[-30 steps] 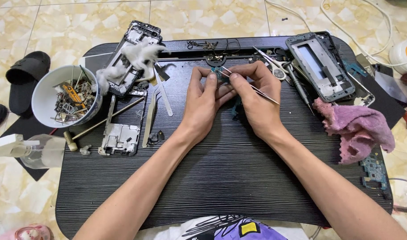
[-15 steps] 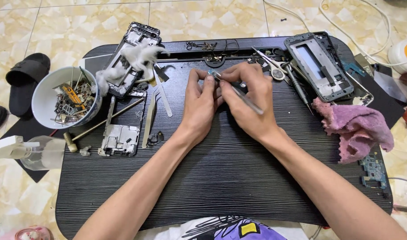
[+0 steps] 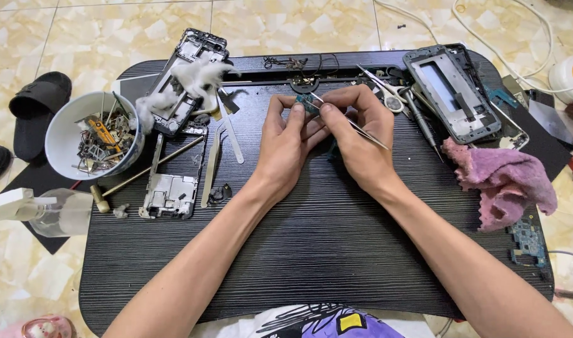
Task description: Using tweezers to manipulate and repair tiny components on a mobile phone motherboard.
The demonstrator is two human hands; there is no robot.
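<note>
Pinching the small green board (image 3: 306, 103) between left hand (image 3: 285, 145) fingers (image 3: 297, 112), raised off the tabletop (image 3: 311, 250). Right hand (image 3: 355, 134) fingers closed on tweezers (image 3: 352, 123); keeping tips steady just beside the pinching fingertips.

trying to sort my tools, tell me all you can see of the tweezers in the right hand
The tweezers are thin, straight and silvery, metal by the look. The right hand pinches them between thumb and fingers, and they lie slanted, rear end toward the lower right, tips at the upper left. The tips meet a small green circuit board held by the left hand above the black ribbed tray.
</note>
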